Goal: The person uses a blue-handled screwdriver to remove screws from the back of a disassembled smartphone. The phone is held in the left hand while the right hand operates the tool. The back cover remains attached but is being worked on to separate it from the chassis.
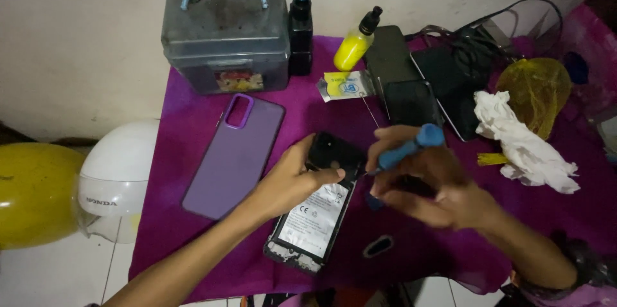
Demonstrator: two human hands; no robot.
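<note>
A magenta cloth (pixel 193 133) covers the low work surface, backed at twelve o'clock by a scuffed off-white wall (pixel 83 37), with pale floor tiles (pixel 58 275) at seven o'clock, everything dimly lit

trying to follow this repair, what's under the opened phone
The phone lies on a purple cloth. The left hand and right hand, holding a blue screwdriver, cover its top end.

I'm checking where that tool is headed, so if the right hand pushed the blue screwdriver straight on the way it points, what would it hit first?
The right hand aims the blue screwdriver down and to the left, so it would likely meet the opened phone first, near its dark upper end, where the left hand steadies it. Depth is hard to judge here.
</note>
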